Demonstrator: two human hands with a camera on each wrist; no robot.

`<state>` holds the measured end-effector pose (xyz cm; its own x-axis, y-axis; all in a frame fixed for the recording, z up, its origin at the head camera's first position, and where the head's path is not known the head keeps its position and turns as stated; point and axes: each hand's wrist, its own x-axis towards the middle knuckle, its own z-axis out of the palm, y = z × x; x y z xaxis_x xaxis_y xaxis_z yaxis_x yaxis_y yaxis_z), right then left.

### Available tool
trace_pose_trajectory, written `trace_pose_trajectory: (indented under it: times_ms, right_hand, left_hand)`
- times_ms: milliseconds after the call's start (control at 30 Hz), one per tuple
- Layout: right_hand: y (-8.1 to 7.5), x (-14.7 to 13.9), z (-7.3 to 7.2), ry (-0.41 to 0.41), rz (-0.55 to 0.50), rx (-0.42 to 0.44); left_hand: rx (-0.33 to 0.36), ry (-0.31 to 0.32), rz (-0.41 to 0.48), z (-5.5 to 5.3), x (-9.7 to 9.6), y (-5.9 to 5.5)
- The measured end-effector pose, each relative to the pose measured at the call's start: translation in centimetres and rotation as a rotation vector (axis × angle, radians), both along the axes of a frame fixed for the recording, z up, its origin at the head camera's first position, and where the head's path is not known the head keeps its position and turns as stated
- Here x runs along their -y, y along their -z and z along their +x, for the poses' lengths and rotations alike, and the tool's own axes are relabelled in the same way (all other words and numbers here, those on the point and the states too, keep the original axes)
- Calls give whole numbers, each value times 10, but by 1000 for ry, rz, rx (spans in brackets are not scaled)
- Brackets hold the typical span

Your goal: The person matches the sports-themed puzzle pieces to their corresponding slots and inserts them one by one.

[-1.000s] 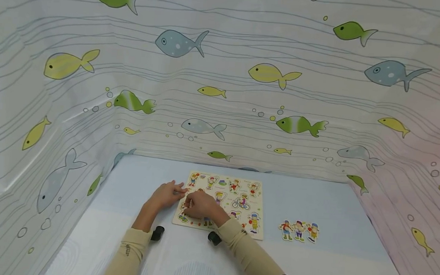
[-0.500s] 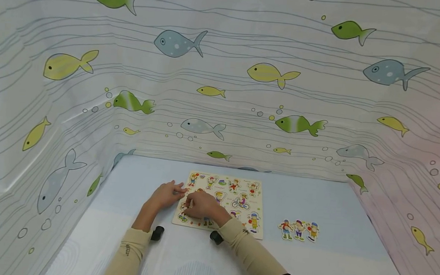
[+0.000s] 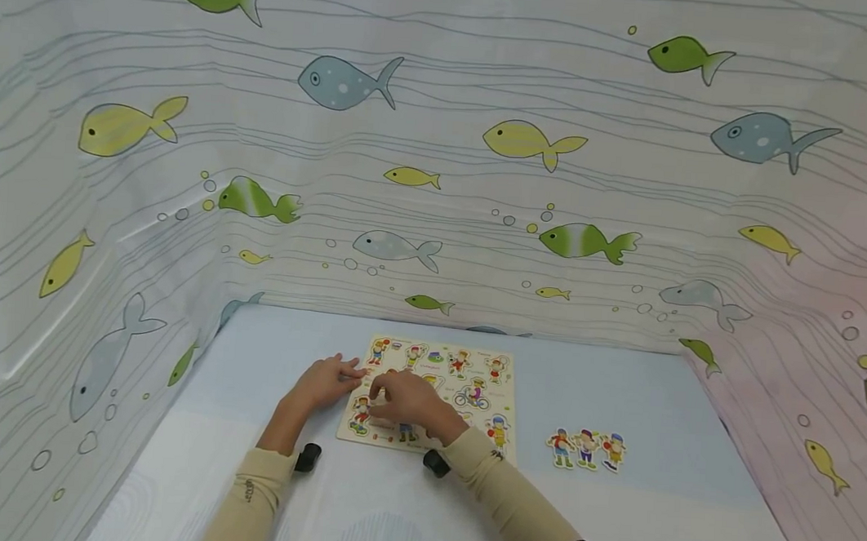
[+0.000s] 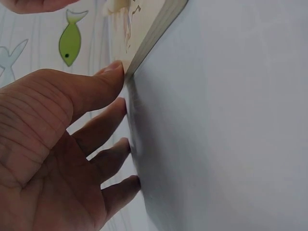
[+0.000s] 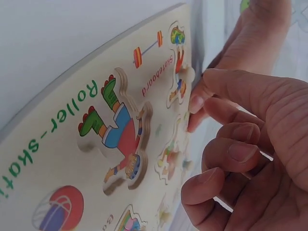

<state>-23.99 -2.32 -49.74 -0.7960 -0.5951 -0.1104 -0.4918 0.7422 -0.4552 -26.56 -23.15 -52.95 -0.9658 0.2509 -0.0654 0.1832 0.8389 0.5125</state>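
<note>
A wooden picture puzzle board [image 3: 510, 407] lies flat on the table, printed with sports figures. My left hand [image 3: 327, 382] rests at its left side; in the left wrist view the thumb [image 4: 103, 89] touches the board's corner and the other fingers reach down to the table. Above the lower left of the board is my right hand [image 3: 406, 400], thumb and forefinger apart with nothing between them. Close by its fingers, the skateboard figure [image 5: 177, 36] sits in its slot. Beside it, the roller-skating slot [image 5: 126, 137] is a recess with a figure pictured inside.
Three loose figure pieces [image 3: 587, 450] lie side by side on the table to the right of the board. Black wrist cameras [image 3: 435, 464] are strapped at both wrists. A fish-printed curtain [image 3: 400, 203] surrounds the table at the back and sides.
My right hand has drawn slightly up and to the right, its thumb and forefinger spreading apart, so the skateboard figure shows more. The left hand stays in place.
</note>
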Motion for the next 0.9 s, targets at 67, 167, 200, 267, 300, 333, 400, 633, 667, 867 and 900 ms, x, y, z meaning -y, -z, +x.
trace_pose_trajectory:
  times_ms: [67, 167, 200, 267, 300, 333, 400, 633, 667, 867, 900]
  right_hand:
    - [-3, -2, 1, 2, -6, 9]
    - [-7, -7, 3, -3, -15, 10]
    - [-9, -8, 4, -6, -18, 8]
    - [-11, -12, 5, -8, -21, -1]
    - [-11, -14, 6, -10, -25, -8]
    - [-12, -15, 6, -12, -32, -12]
    - [-13, -19, 8, -11, -37, -20]
    - [-15, -34, 14, -14, -79, -22]
    - [-15, -36, 15, -16, -86, -19]
    - [-12, -50, 20, -12, -125, -4]
    - [-12, -52, 20, -16, -127, -13]
  left_hand:
    - [-1, 5, 2, -1, 0, 0]
    - [0, 7, 2, -2, -1, 1]
    - [1, 5, 2, -2, -1, 1]
    - [-8, 10, -4, -2, 0, 1]
    - [-8, 10, -5, -2, 0, 1]
    - [-8, 8, -6, -2, 1, 1]
    - [-11, 8, -12, -2, 1, 1]
    - [-2, -6, -8, -2, -1, 2]
    - [-1, -7, -4, -2, -1, 2]
    - [-9, 2, -2, -1, 0, 2]
    - [-11, 4, -3, -1, 0, 2]
